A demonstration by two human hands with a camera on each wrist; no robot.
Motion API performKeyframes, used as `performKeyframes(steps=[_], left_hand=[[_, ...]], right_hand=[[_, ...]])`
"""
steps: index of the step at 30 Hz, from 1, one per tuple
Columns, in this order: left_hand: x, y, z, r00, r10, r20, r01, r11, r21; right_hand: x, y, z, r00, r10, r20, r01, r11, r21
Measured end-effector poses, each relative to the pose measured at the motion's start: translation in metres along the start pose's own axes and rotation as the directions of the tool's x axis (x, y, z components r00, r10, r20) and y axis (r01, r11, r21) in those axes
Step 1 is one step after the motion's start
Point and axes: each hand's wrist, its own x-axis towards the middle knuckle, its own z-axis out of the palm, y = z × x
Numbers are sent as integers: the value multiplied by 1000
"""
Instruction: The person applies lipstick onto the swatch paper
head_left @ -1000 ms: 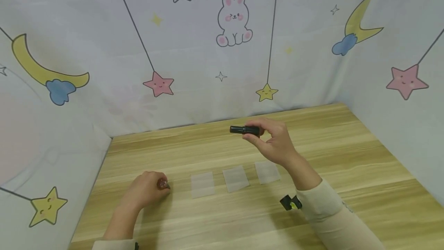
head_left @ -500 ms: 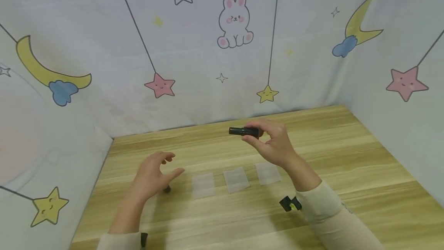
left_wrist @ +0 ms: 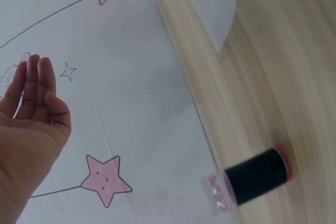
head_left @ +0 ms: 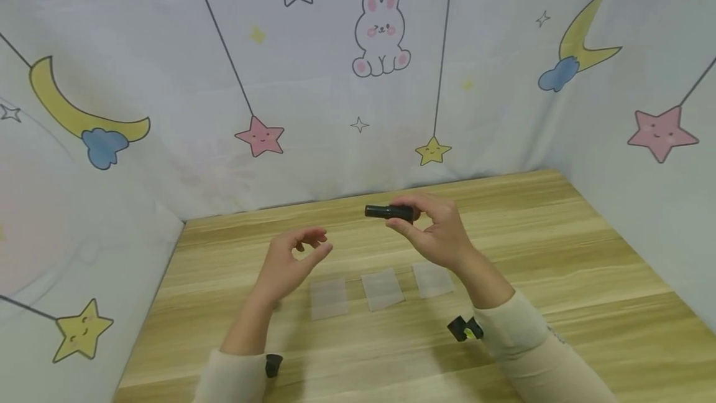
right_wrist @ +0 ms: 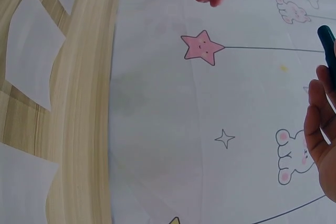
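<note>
My right hand (head_left: 439,229) pinches a slim black tube (head_left: 386,211) with a stepped middle, held level above the back of the table. In the right wrist view this tube (right_wrist: 326,43) shows at the right edge beside the fingers. My left hand (head_left: 293,263) is raised over the table to the left of it, thumb and fingers apart, palm bare in the left wrist view. Behind it, a short black cylinder (left_wrist: 256,177) with a clear end and a red rim stands on the wood; in the head view the left wrist mostly hides it.
Three white squares lie in a row on the wooden table (head_left: 363,365): a left square (head_left: 327,298), a middle square (head_left: 383,289) and a right square (head_left: 433,279). A printed cloth (head_left: 313,79) rises along the table's back and sides. Black pieces (head_left: 273,365) show by both cuffs.
My left hand has let go of the short cylinder, opened, and moved up and right towards the right hand. The right hand with the black tube has shifted only slightly left.
</note>
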Motion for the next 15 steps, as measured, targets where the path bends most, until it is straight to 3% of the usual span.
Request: performKeyframes(steps=[11, 15], left_hand=[[9, 19, 25, 999, 48, -13, -50, 985, -164], [11, 27, 33, 998, 55, -22, -59, 967, -246]], right_hand=[[3, -4, 3, 1000, 7, -7, -7, 1000, 10], [4, -7, 6, 1000, 15, -11, -15, 999, 30]])
